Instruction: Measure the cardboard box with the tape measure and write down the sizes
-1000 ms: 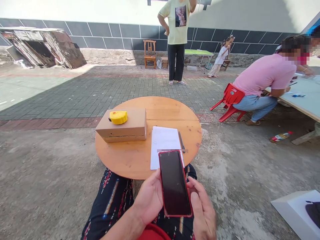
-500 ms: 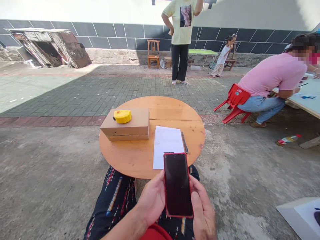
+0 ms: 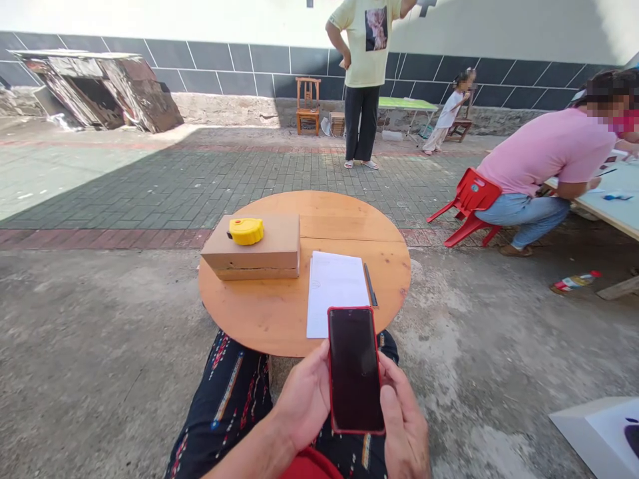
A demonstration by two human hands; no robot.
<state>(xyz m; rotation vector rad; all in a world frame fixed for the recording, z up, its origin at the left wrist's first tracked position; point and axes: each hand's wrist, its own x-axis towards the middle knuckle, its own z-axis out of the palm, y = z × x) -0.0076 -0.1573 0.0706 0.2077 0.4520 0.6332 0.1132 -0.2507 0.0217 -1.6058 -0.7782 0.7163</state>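
A smartphone (image 3: 355, 372) in a red case, its screen dark, is held upright over my lap. My left hand (image 3: 307, 399) grips its left edge, thumb along the side. On the other edge, my right hand (image 3: 405, 419) has its fingers curled round the case; some fingers are hidden behind it. Just beyond the phone, white paper sheets (image 3: 337, 286) lie on the round wooden table (image 3: 259, 326), partly covered by the phone's top. A black pen (image 3: 370, 285) rests beside them. At the table's left, a yellow tape measure (image 3: 246, 231) sits on a brown cardboard box (image 3: 259, 263).
Across the paving stands a person (image 3: 367, 66) in a yellow shirt, with a child (image 3: 449, 113) farther right. Another person (image 3: 544, 146) in pink sits on a red chair (image 3: 469, 203) at a table (image 3: 619, 183). A bottle (image 3: 574, 282) lies on the ground; a white box (image 3: 599, 429) is nearer.
The view has shifted very slightly. Both hands keep the phone in nearly the same place, and the things on the table have not moved.
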